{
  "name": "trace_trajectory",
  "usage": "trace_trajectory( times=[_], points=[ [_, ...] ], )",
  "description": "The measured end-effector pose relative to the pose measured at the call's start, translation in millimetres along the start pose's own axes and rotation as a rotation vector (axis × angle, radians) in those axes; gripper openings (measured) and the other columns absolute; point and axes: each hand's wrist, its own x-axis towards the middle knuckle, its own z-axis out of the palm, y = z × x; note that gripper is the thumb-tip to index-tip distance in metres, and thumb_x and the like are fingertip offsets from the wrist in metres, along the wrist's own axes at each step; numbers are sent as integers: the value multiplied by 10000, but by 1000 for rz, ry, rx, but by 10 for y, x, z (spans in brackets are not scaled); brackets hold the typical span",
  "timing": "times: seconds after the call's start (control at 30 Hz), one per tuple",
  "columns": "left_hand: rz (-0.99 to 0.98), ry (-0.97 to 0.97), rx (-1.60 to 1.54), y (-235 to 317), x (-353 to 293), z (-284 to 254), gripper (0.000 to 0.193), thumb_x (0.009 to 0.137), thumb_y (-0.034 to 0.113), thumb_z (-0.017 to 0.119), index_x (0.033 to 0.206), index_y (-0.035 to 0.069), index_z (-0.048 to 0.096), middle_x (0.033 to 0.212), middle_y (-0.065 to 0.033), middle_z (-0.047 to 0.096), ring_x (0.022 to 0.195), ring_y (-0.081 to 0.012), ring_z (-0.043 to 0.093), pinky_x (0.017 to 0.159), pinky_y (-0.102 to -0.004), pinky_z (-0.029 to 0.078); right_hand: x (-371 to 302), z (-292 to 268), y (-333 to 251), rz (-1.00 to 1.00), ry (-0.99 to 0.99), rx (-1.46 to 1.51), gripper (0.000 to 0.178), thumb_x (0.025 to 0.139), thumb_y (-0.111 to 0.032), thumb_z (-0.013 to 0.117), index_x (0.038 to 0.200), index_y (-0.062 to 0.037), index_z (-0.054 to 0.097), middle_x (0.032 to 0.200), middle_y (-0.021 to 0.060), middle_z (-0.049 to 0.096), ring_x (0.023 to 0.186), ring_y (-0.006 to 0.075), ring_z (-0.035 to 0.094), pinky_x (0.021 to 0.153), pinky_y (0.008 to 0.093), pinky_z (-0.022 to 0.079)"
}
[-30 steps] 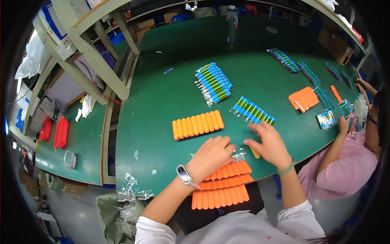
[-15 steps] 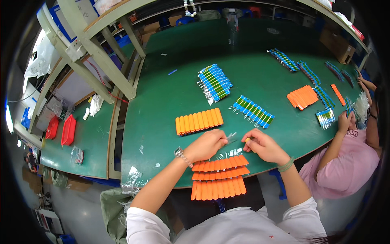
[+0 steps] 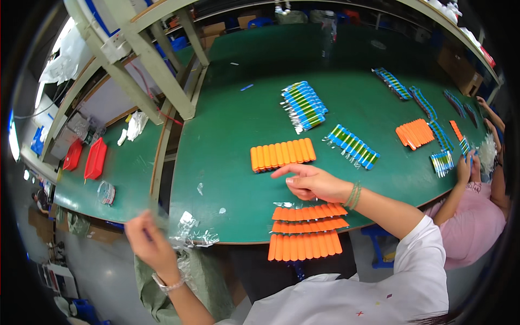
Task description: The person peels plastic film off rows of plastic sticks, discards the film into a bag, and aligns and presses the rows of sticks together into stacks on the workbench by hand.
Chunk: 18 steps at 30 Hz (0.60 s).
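Observation:
My left hand (image 3: 150, 242) is out past the table's front left corner, above a green sack (image 3: 154, 284). Motion smears its fingers, so whether it holds anything is unclear. My right hand (image 3: 314, 183) hovers over the table with its index finger stretched to the left and the others loosely bent; nothing shows in it. Just beyond its fingertip lies a yellow-orange row of round-ended sticks (image 3: 283, 155). Below the hand, three rows of orange round-ended pieces (image 3: 306, 246) lie at the table edge, the nearest overhanging my lap. Farther off are a blue-and-green stack (image 3: 304, 105) and a similar single row (image 3: 353, 146).
Clear plastic scraps (image 3: 190, 232) lie at the front left edge. To the right a co-worker in a pink top (image 3: 471, 219) handles blue strips beside an orange stack (image 3: 415, 134). A pale frame post (image 3: 165, 73) rises at left, near red trays (image 3: 96, 158).
My left hand has swung left and toward me, off the tabletop. My right hand has moved left over the orange rows, its pinch loosened. The view has shifted slightly.

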Motion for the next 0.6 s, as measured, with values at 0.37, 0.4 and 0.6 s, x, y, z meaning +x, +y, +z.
trace_trajectory(
  times=[0.37,0.4,0.6],
  points=[
    [-359,-636,-77,-108,-853,201,456,799,186,777,1155,-13,572,909,-113,558,835,-270,579,743,-391,474,556,510,317,-71,-70,-230,354,1057,-363,493,916,-67,626,678,-88,394,638,28,345,561,236,315],
    [-358,-633,-73,-98,-862,219,456,799,186,777,1155,-13,572,909,-113,558,835,-270,579,743,-391,474,627,569,327,-75,-73,-230,354,1057,-363,493,916,-67,626,678,-88,394,638,28,345,561,236,315],
    [-184,-542,-19,-52,-937,248,373,842,161,735,1145,-6,598,1061,-149,593,946,-320,569,802,-424,469,619,562,362,-90,-154,-172,361,1060,-366,484,903,-68,614,687,-85,400,654,32,351,580,241,330]
  ],
)
